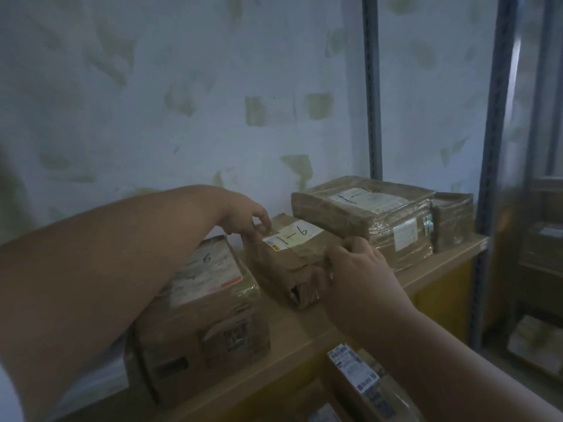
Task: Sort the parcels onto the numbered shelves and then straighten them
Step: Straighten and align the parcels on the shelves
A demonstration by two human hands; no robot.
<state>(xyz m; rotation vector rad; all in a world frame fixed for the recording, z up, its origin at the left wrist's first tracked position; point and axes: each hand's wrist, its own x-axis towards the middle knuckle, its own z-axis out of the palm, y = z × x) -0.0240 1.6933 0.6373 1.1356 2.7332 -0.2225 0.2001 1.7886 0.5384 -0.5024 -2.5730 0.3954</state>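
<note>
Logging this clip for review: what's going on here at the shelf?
A person is straightening a brown paper parcel marked "1-6" on a wooden shelf. The left hand holds its far left corner, and the right hand grips its near right end. A taped box marked "6" sits to its left, and a wrapped parcel lies behind to the right, overlapping the held one's far end. More parcels show on the level below.
</note>
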